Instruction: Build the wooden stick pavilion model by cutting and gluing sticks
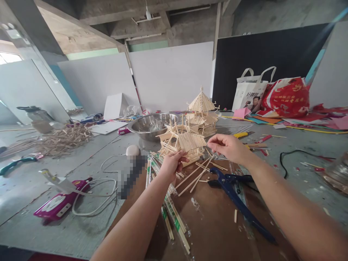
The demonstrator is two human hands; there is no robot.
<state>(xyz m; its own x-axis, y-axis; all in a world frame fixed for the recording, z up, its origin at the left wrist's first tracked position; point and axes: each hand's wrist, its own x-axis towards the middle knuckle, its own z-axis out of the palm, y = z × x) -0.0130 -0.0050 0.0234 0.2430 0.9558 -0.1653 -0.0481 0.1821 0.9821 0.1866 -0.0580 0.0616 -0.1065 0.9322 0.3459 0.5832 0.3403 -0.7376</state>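
Note:
A small pavilion model (191, 140) built of thin wooden sticks stands in front of me, its slatted roof panel facing me. My left hand (174, 165) is closed at the lower left edge of that roof, thumb and fingers gripping it. My right hand (227, 146) is pinched just beside the roof's right corner; anything between its fingertips is too small to make out. Below the hands, loose wooden sticks (194, 175) lie crossed on a brown board (212, 224). Blue-handled cutters (241, 204) rest on the board under my right forearm.
Behind the model stand a taller stick pavilion (202, 103) and a steel bowl (146, 136). Plastic-wrapped sticks (174, 214) lie near my left forearm. To the left are a purple power strip (58, 203), its cable and a stick pile (65, 139). A red bag (288, 98) stands back right.

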